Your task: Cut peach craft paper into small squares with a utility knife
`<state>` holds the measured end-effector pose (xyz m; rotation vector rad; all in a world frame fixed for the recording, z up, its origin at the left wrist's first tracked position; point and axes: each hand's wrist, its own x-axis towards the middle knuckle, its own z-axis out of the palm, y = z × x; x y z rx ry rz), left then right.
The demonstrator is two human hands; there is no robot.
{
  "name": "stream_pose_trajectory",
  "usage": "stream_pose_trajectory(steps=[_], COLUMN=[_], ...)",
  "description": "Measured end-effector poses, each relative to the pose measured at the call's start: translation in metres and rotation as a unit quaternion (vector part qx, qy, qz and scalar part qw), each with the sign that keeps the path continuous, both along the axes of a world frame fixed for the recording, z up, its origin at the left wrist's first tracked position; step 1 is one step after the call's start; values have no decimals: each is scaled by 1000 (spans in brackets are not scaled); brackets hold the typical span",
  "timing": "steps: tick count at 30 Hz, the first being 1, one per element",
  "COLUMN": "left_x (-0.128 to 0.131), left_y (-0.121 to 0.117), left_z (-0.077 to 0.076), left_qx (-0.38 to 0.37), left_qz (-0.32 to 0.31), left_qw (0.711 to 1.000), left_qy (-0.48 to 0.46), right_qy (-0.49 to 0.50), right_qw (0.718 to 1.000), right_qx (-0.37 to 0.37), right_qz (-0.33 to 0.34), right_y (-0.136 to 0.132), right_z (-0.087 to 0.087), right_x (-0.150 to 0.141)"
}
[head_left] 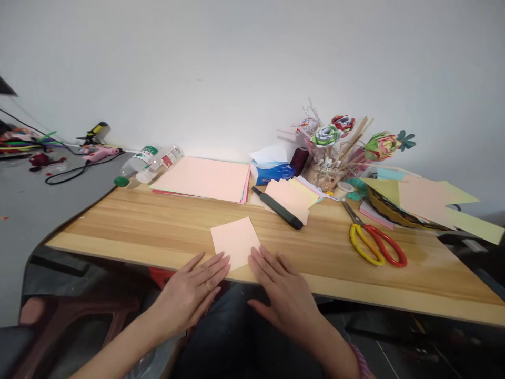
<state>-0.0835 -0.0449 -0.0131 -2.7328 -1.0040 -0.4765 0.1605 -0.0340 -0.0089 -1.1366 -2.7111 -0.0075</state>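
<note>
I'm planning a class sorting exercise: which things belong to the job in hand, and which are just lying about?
Seem to belong: left hand, right hand, paper square, table, perhaps the paper stack.

Seem just lying about: scissors, bottles, tissue pack, paper flowers, glue gun.

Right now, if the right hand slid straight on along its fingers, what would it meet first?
The small pink paper square, already at the right hand's fingertips. Past it, probably the large paper stack, though depth leaves that line uncertain.
</note>
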Motion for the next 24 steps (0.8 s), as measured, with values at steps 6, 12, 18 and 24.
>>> stream_pose_trajectory(steps=[6,12,18,24], left_x=[-8,-7,-9,27], left_y=[7,9,-1,-9], left_z=[-17,-35,-37,-12], left_qx=[-24,11,82,190], left_qz=[-15,-18,18,75], left_qw=[999,995,988,976], left_qy=[-42,-97,-127,-72], right_qy=[-7,-30,-14,4], right_qw=[999,995,991,992], right_qx=[26,61,92,80], right_qz=[-35,-73,-92,-97], right_y=[1,3,-2,17], right_z=[-2,-5,-9,8], right_x=[19,30,25,30])
